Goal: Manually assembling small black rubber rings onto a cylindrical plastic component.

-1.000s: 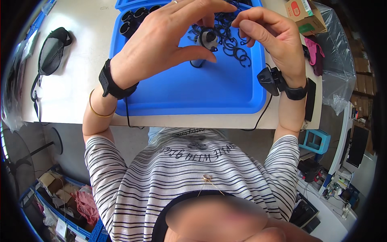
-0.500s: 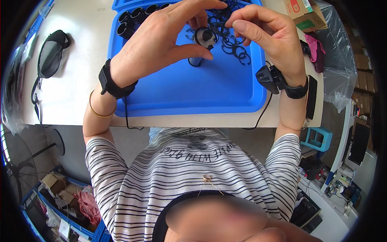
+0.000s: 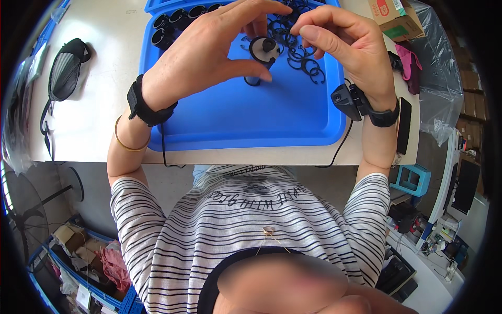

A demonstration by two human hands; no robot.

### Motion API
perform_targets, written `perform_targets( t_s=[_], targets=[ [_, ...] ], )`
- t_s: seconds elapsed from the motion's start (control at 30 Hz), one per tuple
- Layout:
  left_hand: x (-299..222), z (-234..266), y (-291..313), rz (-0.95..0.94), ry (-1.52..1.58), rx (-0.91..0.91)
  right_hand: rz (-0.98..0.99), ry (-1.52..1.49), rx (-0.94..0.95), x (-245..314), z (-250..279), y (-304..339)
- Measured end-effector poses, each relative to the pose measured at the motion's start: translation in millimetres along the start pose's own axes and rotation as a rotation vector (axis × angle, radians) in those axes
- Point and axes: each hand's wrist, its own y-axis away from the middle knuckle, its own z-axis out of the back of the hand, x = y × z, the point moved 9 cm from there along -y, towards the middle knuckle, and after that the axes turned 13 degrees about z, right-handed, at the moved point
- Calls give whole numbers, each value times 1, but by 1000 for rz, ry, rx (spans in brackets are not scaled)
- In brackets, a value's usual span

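Observation:
My left hand [image 3: 206, 55] is open, curved around an upright post with a grey disc top [image 3: 263, 49] and a black knob at its middle. The thumb lies in front of the post and the index finger reaches out beyond it; whether they touch it I cannot tell. My right hand [image 3: 355, 52] is closed in a pinch, thumb and index finger together to the right of the post. What is between its fingertips is hidden. Several thin black open rings [image 3: 308, 65] lie in a heap on the blue tray [image 3: 246, 125] beyond and between the hands.
Several black cylinders [image 3: 162, 38] stand at the tray's far left. A black mesh pouch [image 3: 68, 70] lies on the table [image 3: 104, 141] to the left. A cardboard box [image 3: 402, 23] and pink cloth [image 3: 408, 60] are at right. Cables hang from both wrist straps.
The thin black ring that showed around the disc top is no longer seen there, and the disc's face shows more fully. My left thumb has shifted slightly left and down; the right hand barely moved.

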Motion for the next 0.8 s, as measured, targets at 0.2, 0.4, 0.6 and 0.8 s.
perform_targets(
  t_s=[0.2,0.4,0.6,0.8],
  targets=[
    [-29,15,13,-240,-46,-151,-46,-72,-36,10,-5,-7],
    [2,24,8,37,147,-107,-5,-148,-52,11,-6,-9],
    [-1,8,6,-27,56,9,-830,371,-253,-14,14,21],
    [2,3,2,4,83,37,-31,-138,-50,-5,2,2]
  ],
)
